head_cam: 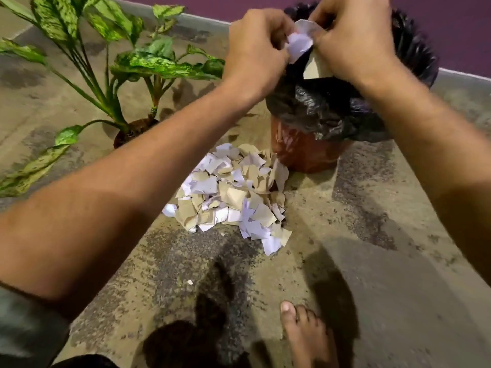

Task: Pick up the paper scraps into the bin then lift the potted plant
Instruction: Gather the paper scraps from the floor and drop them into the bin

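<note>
While both hands are raised over the mouth of the bin point(308, 152), they share one small handful of paper: the left hand point(256, 46) pinches a crumpled white scrap point(299, 45) between thumb and fingers, and the right hand point(353, 39) is closed on a tan scrap point(316, 67) that hangs down from its thumb side. The two scraps touch between the hands, right where the fingertips meet. Directly beneath this grip lies the black bag liner point(329, 107), which spills over the rim of the reddish-brown bin and hides the opening; whether anything already lies inside cannot be told. Below the grip and nearer the person, a pile of paper scraps point(231, 197), white and tan mixed, lies on the concrete floor point(385, 261), its far edge leaning against the foot of the bin. To the left of the held scraps, past the left forearm, stands the potted plant point(132, 65), its mottled green leaves spreading wide and its dark pot point(132, 131) resting on the floor, apart from both the pile and the bin. Far below the grip, at the lower edge of the view, a bare foot point(305, 333) rests on the floor.
</note>
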`<state>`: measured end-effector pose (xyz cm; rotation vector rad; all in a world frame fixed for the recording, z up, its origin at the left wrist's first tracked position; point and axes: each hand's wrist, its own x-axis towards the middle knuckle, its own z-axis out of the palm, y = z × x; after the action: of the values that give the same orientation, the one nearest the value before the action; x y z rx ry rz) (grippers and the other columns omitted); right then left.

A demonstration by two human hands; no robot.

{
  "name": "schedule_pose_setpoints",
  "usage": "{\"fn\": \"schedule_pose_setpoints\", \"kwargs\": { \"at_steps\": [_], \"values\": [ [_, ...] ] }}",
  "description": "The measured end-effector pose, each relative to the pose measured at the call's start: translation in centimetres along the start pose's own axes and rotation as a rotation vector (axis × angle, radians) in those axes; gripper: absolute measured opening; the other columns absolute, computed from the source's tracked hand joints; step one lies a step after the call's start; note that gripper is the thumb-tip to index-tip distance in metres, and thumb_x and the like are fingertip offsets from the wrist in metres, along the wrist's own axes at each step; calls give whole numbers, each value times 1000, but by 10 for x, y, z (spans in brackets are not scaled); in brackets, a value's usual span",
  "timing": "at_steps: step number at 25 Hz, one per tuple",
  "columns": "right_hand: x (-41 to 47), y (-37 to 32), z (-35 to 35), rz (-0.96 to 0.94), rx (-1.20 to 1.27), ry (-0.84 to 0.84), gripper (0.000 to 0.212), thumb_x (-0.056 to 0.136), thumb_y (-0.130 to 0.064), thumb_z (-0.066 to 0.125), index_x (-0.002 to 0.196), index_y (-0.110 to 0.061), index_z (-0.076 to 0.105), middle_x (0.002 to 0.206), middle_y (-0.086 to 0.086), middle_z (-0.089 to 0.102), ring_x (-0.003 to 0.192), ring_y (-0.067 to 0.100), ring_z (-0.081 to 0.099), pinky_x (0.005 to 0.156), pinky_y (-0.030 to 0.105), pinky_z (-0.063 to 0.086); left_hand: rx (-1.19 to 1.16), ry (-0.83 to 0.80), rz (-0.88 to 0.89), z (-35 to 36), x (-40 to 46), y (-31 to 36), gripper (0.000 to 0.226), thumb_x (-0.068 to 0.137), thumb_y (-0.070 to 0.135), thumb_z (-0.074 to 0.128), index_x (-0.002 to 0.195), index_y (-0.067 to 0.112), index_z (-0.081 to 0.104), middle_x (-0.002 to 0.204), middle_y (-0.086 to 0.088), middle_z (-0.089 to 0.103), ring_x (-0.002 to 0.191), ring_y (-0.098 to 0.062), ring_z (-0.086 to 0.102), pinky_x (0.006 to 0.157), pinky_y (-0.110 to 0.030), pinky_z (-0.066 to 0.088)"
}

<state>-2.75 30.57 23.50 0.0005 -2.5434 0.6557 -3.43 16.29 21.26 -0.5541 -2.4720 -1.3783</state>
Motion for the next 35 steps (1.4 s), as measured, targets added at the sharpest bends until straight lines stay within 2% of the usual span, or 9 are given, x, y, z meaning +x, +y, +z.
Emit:
{"fn": "schedule_pose_setpoints", "kwargs": {
  "at_steps": [2,4,7,9,12,17,21,27,35],
  "values": [
    [-26,-5,-4,-80,57,187,11,77,2,60,74,7,70,72,25,66,71,30,64,51,50,49,70,-79,11,9,5,1,40,80,3,65,119,13,64,98,-2,68,92,-14,63,80,-34,53],
    [-106,-11,-18,-11,126,290,6,52,15,57,48,12,61,42,29,54,40,36,60,34,28,36,80,-136,28,13,2,-2,58,80,-2,61,135,15,52,118,-1,63,110,-13,59,91,-28,52],
    [-261,-2,-11,213,54,-114,38,66,-6,45,29,-11,47,25,-1,41,17,5,36,27,18,21,10,-104,113,0,-29,-13,53,83,0,60,133,14,53,123,0,62,114,-9,59,96,-26,51],
    [-346,35,23,415,-84,-507,38,88,-11,42,58,-11,65,50,4,64,41,0,58,47,12,40,-31,-43,256,-14,-67,-31,35,86,1,58,119,7,63,111,0,67,101,-7,64,89,-26,55],
    [-346,59,83,130,-288,-702,31,101,-33,41,128,-22,54,121,4,64,106,21,61,87,34,46,33,-115,197,-34,-138,-83,17,90,5,62,105,8,70,98,2,71,85,-10,67,77,-22,55],
    [-102,-38,114,-292,-58,-702,3,75,-25,61,76,-27,63,78,-4,67,82,21,63,59,26,41,441,-769,-130,-62,-225,-172,15,89,21,64,103,17,70,100,-1,71,90,-21,66,78,-30,50],
    [-155,-14,138,-180,-433,-1174,53,73,-44,76,114,-19,56,111,4,61,96,24,56,70,31,44,626,-1252,-130,-66,-261,-193,23,89,30,61,107,16,66,110,-6,67,102,-25,61,83,-32,48],
    [-200,24,154,-115,-612,-1273,107,57,-64,80,139,-14,31,135,13,40,115,30,52,84,36,46,768,-1370,-98,-58,-278,-192,24,91,26,54,106,9,63,112,-12,61,101,-31,60,81,-38,50],
    [-218,43,153,-243,-408,-1094,52,83,-20,65,132,-19,47,124,11,43,92,33,63,74,36,49,707,-1269,-95,-50,-268,-190,24,93,17,47,93,5,67,100,-9,66,90,-25,64,79,-33,52]
  ]
}}
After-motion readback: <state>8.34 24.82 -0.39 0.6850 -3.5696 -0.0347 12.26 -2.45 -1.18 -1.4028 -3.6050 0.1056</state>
